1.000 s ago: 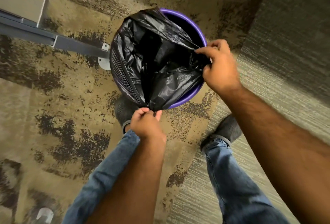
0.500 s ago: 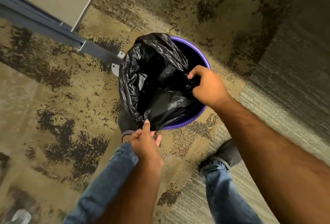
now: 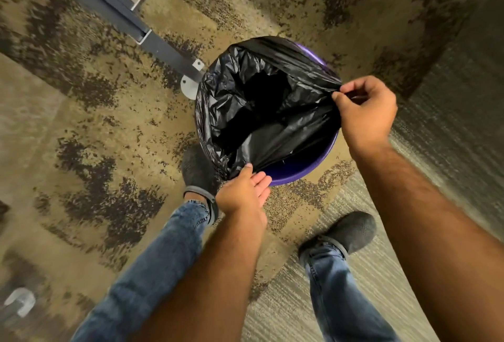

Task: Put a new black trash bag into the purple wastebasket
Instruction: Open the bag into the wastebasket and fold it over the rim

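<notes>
Just above the centre of the frame, the purple wastebasket [image 3: 297, 171] stands on the patterned carpet [image 3: 103, 128], with the black trash bag [image 3: 261, 101] sitting in its mouth. You have the bag spread open: its dark interior shows in the middle, and its plastic covers the rim on the upper and left sides. Along the lower right the purple rim is bare, the bag edge lying inside it.

Your right hand [image 3: 365, 112], at the right of the basket, pinches the bag's edge between thumb and fingertips, the other fingers curled in; the plastic runs taut from that pinch. Your left hand [image 3: 242, 194], at the basket's lower edge, has its fingers loosely extended, thumb touching the bag's hem; a firm hold cannot be confirmed.

Your dark left shoe [image 3: 196, 169] sits just beside the basket's lower left. A grey metal bar [image 3: 152, 41] with a round foot touches down beside the basket's upper left.
</notes>
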